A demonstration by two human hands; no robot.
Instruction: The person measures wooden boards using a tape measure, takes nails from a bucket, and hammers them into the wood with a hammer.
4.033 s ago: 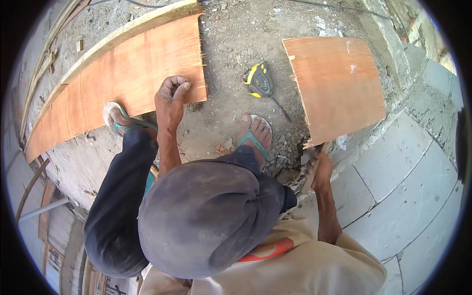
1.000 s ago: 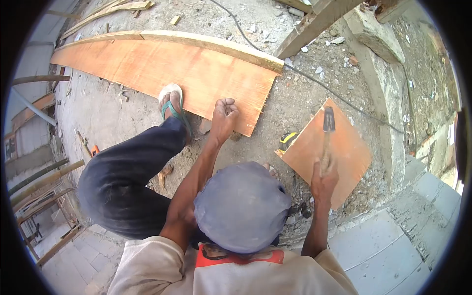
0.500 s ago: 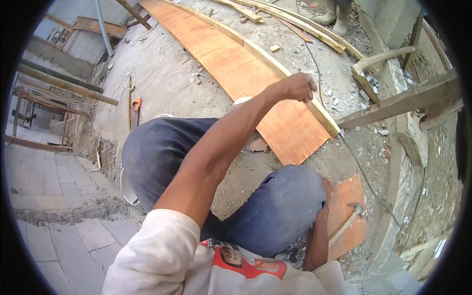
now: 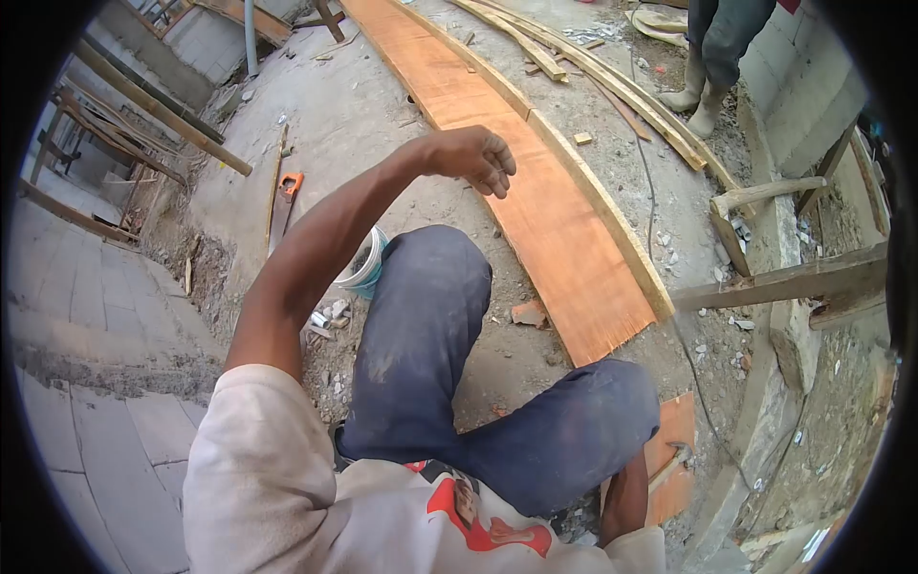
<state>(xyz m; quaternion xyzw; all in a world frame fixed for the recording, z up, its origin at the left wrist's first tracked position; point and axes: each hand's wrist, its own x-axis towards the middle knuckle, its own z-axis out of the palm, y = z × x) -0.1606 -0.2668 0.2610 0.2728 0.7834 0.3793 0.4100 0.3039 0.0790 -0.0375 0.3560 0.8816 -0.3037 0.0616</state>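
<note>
Left grip (image 4: 481, 163), half-spread, is hanging above the board's (image 4: 574, 263) left edge; a knee (image 4: 612, 407) is hiding the right grip, state unclear.

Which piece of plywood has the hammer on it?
The small piece, by the right knee: the hammer lies on it. The long piece, edged by a timber strip, has none.

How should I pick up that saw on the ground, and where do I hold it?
Hold the saw by its orange handle, not the metal blade. I'd come from above, on the side away from the thin wooden strip, because that strip lies close along the saw's other side.
</note>
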